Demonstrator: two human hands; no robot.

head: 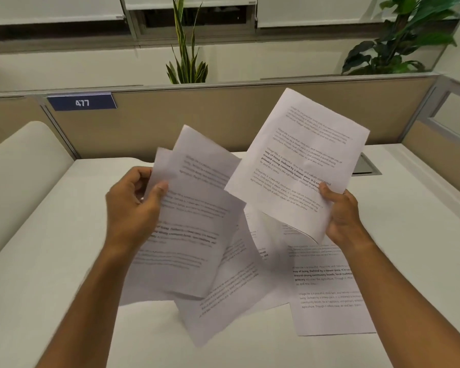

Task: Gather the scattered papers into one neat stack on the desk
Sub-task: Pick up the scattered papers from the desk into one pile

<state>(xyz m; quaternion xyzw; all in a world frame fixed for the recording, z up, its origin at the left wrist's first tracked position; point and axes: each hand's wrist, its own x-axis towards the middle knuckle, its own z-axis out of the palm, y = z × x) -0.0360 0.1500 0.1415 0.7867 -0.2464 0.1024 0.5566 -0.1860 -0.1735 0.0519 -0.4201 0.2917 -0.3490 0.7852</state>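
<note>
At frame centre, the left hand (133, 200) pinched a fanned bunch of printed sheets (186, 224); the right hand (340, 213) gripped a single raised page (300, 160). Loose papers (327, 293) lay overlapped on the white desk (64, 261) below.

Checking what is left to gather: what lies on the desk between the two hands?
In the head view, loose printed sheets lie overlapping on the desk, below and between the left hand and the right hand, each holding paper.

Probably an office cubicle: beige partition (223, 115) with number plate (81, 103), white desk (51, 248).
</note>
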